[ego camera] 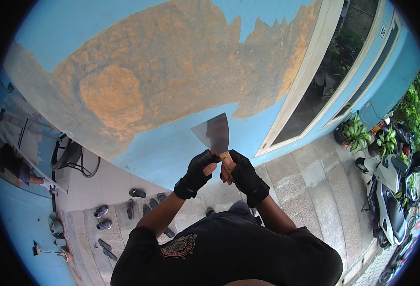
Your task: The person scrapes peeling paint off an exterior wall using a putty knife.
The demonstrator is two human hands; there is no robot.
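My right hand point(244, 173), in a black fingerless glove, grips the wooden handle point(227, 159) of a scraper. Its wide metal blade point(215, 133) points up and away from me, in front of the wall. My left hand point(198, 171), gloved the same way, is raised beside the base of the blade; its fingertips are at the top of the handle, and whether they grip it is hard to tell. Beyond the blade stands a light blue wall point(174, 150) with a large area of bare, brown-orange plaster point(181, 68) that has jagged edges in the paint.
A white-framed window point(299, 118) is at the right of the wall. Potted plants point(354, 134) and a parked scooter point(390, 193) stand farther right. Shoes and sandals point(104, 225) lie on the paving at left. Beyond are a chair point(70, 157) and another person point(13, 162).
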